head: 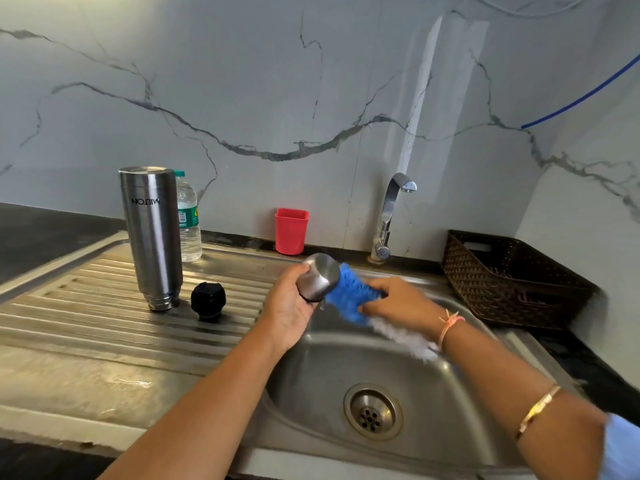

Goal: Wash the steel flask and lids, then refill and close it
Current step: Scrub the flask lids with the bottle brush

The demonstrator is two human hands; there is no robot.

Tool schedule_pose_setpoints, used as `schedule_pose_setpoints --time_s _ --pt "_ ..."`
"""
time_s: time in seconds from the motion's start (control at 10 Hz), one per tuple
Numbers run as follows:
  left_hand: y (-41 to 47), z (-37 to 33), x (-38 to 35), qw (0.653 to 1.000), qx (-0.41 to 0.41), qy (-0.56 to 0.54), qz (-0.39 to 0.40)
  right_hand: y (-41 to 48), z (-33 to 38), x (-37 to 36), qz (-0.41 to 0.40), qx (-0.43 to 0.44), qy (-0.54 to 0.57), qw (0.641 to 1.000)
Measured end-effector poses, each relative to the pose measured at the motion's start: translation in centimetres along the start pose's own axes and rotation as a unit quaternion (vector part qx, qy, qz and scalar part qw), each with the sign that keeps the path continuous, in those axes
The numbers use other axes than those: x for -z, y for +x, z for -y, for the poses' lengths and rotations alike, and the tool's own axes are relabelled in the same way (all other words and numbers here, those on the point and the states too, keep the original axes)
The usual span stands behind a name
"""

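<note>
The steel flask [152, 237] stands upside down on the ribbed draining board [86, 306], mouth down. Its black inner stopper [208, 301] sits just to its right. My left hand [289, 306] grips the steel cup lid [319, 277] over the sink's left rim. My right hand [398, 303] holds a blue and white bottle brush [349, 296], its blue bristles pressed against the lid's open end. The brush's white part trails under my right wrist, blurred by motion.
A steel sink [433, 393] with a drain [373, 411] lies below my hands. The tap [391, 213] rises behind it, no water running. A red cup [291, 231] and a plastic water bottle [188, 220] stand at the wall. A brown woven basket [512, 278] sits right.
</note>
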State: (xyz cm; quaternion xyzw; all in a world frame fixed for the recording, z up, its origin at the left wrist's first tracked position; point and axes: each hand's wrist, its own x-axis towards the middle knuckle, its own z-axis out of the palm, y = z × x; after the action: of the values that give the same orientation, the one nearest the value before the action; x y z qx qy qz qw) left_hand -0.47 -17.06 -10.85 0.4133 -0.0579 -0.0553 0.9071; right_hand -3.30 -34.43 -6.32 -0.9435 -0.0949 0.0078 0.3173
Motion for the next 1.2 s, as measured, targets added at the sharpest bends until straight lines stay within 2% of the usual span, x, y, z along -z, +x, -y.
schedule_pose_setpoints --time_s 0.1,0.2,0.3,0.4,0.6,0.7,0.8,1.0,1.1,1.2 --pt "-0.3 -0.7 0.2 0.999 0.018 -0.036 0.029 -0.7 -0.2 -2.0 0.009 0.019 -0.038 0.999" --pt "-0.4 -0.6 0.5 0.999 0.038 -0.030 0.016 -0.7 0.3 -2.3 -0.059 0.036 -0.158 0.985" --pt "-0.2 -0.8 0.7 0.998 0.035 -0.046 -0.001 -0.7 0.5 -1.5 -0.070 0.047 -0.166 0.982" --pt "-0.1 -0.8 0.6 1.000 0.027 -0.008 0.000 -0.9 0.6 -1.3 -0.063 0.053 -0.179 0.980" --pt "0.1 0.2 0.6 0.995 0.009 0.063 -0.078 -1.2 -0.1 -1.0 -0.059 0.035 -0.175 0.982" --pt "0.0 -0.3 0.3 0.994 0.021 0.009 -0.108 -1.2 -0.4 -1.0 -0.071 0.034 -0.190 0.979" --pt "-0.1 -0.9 0.5 0.991 0.028 -0.072 -0.105 -1.2 -0.9 -0.6 -0.093 0.030 -0.215 0.972" --pt "-1.1 -1.3 -0.1 0.997 0.060 0.037 0.000 -1.3 -2.0 0.0 -0.098 0.013 -0.220 0.970" --pt "-0.8 -1.9 -0.6 0.996 0.043 -0.073 0.012 -1.5 -2.3 0.6 -0.104 0.011 -0.210 0.972" --pt "0.2 -1.6 0.3 0.988 0.039 0.144 0.033 -1.6 -2.9 0.9 -0.116 -0.006 -0.192 0.974"
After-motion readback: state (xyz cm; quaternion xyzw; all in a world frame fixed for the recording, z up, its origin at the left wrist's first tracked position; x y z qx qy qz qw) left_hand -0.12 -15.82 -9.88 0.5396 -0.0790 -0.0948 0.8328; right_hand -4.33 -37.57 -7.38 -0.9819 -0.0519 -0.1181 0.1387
